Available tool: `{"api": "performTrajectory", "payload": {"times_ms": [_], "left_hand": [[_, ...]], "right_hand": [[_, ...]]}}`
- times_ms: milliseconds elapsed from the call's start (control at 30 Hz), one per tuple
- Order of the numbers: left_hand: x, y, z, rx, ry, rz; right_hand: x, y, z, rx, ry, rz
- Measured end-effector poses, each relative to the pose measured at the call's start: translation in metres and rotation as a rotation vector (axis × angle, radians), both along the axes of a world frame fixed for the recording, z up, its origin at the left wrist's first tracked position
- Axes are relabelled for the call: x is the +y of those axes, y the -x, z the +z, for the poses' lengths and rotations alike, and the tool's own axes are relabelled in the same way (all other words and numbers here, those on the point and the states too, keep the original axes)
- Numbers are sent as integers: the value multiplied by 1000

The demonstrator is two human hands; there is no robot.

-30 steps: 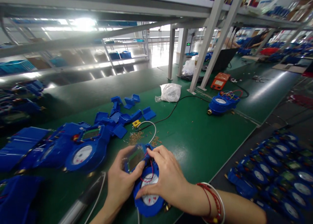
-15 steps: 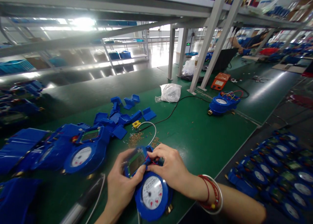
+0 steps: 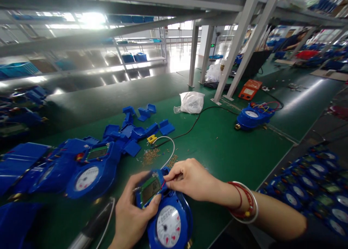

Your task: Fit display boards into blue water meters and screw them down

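Note:
A blue water meter (image 3: 169, 225) with a round white dial lies at the bottom centre, its green circuit board and grey display (image 3: 150, 191) tilted up above the dial. My left hand (image 3: 136, 205) wraps round the left side of the display part, the thumb on its lower edge. Pinched fingertips of my right hand (image 3: 187, 180) are on thin red wires (image 3: 163, 184) at the display's right edge. Behind the meter, small brass screws (image 3: 150, 156) are scattered beside a white cable (image 3: 173, 147) and a yellow piece (image 3: 151, 139).
More blue meters (image 3: 87, 178) stand at the left, with blue plastic covers (image 3: 132, 147) behind. A black and silver tool (image 3: 92, 223) lies at the lower left. Further back are a white bag (image 3: 191, 102), an orange box (image 3: 250, 89), a wired meter (image 3: 251, 115) and shelf posts (image 3: 193, 56).
My right hand has moved slightly up, its fingers now pinched closer at the red wires. The display shows more plainly, and the view has shifted a little.

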State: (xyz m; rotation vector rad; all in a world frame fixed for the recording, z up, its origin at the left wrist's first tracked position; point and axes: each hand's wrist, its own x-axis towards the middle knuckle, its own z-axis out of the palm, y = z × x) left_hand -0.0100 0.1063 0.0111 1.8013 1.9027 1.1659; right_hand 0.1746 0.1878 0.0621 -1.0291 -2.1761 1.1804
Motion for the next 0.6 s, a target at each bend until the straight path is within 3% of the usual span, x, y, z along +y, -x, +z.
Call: {"api": "performTrajectory", "payload": {"times_ms": [133, 200, 333, 600], "left_hand": [[1, -1, 0, 23, -25, -18], [2, -1, 1, 42, -30, -28], [2, 0, 0, 85, -34, -24], [2, -4, 2, 45, 1, -14]], "right_hand": [[13, -3, 5, -23, 102, 146], [19, -3, 5, -15, 83, 151], [24, 0, -1, -65, -113, 69], [-2, 12, -22, 125, -22, -172]]}}
